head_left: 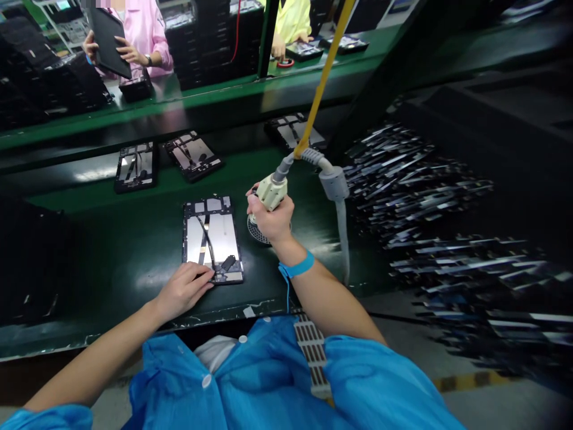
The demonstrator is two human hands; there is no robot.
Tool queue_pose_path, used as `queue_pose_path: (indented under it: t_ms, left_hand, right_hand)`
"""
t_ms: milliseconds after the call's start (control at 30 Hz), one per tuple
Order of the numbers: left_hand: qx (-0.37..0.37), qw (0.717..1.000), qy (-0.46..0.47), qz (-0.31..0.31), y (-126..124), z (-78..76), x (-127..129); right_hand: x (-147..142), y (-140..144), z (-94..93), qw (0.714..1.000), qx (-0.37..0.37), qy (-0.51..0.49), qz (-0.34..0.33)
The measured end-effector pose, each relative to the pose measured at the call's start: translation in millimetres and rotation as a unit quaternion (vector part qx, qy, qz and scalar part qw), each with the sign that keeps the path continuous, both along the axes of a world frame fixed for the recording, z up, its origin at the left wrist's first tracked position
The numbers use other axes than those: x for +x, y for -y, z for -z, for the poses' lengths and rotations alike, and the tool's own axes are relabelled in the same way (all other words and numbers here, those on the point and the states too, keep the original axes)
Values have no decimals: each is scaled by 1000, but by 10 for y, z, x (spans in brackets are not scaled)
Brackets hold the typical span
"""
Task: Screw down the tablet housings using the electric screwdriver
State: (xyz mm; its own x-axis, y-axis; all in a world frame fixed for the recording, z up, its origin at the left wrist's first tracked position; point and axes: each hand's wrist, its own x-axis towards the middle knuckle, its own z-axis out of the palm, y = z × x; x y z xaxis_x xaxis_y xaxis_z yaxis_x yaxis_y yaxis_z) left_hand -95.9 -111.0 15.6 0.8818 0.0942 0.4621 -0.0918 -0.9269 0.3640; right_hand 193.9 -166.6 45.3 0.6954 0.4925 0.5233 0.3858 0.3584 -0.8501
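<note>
The open tablet (pixel 212 239) lies on the bench (pixel 134 239) — left hand (pixel 183 289) at its near edge, right hand (pixel 271 218) with the screwdriver (pixel 271 190) just right; two more tablets (pixel 135 166) lie behind.

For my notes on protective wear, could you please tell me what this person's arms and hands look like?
Both hands, the left hand and the right hand, are bare, with no gloves. The forearms are uncovered too. A blue wrist strap circles the right wrist, with a thin blue cord hanging from it. The blue smock has white snap buttons.
</note>
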Motion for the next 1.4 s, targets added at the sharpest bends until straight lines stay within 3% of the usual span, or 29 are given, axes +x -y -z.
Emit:
queue_pose_path:
  t_ms: [267, 400, 533, 733, 900, 1400]
  left_hand:
    - [53, 998, 19, -20, 15, 78, 9]
    - [35, 998, -5, -44, 67, 86, -26]
    - [12, 994, -34, -106, 150, 119, -76]
    - [1, 990, -14, -139, -68, 157, 300]
    - [-4, 991, 7, -132, -278, 161, 561]
    - [-28, 992, -16, -119, -241, 186, 501]
  right_hand:
    - [-9, 13, -2, 1000, 0, 1, -8]
    - [-13, 15, 4, 1000, 4, -2, -7]
    - [17, 24, 0, 1000, 17, -3, -6]
    - [133, 50, -23, 999, 21, -7, 24]
    - [221, 3, -8, 998, 36, -19, 55]
    - [423, -119, 45, 990, -2, -1, 138]
